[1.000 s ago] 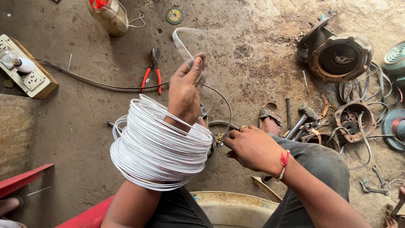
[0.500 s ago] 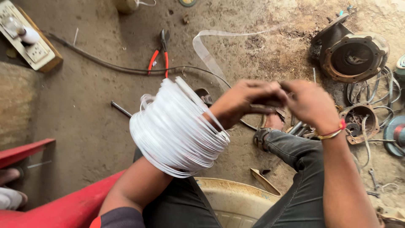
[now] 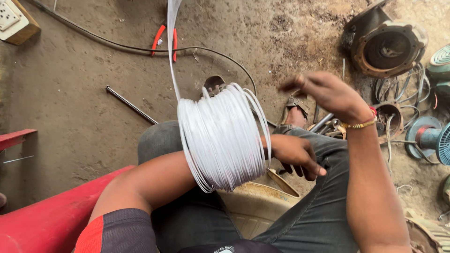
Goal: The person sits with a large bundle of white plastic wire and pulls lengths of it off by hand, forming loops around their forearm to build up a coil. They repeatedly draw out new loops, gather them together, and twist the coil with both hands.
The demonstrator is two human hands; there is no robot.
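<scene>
- White plastic-coated wire, wound into a thick coil (image 3: 224, 138), hangs around the left forearm like a bangle stack, just short of the wrist; its ring stands roughly upright and its axis runs along the forearm.
- The left hand (image 3: 296, 154) pokes out past the coil over the grey-trousered knee, its fingers (image 3: 313, 169) loosely curled downward and pinching nothing that shows.
- A cream plastic tub (image 3: 255, 204) sits under the forearm, between the knees.
- The right hand (image 3: 328, 93) is raised beyond and to the right of the coil, blurred; its fingers (image 3: 291, 86) seem drawn together toward the coil, but whether they pinch the wire I cannot tell.
- The right hand is apart from the coil; the left arm carries it.
- From the coil's upper left side one loose strand (image 3: 171, 51) runs nearly straight up, away across the floor to the top edge of the view.
- Farther out on the dusty floor (image 3: 84, 93) lie a metal rod (image 3: 131, 105), a black cable (image 3: 140, 48) and red-handled pliers (image 3: 166, 40).
- At the far left corner sits a wooden socket board (image 3: 16, 21); at the far right a rusty motor housing (image 3: 385, 44).
</scene>
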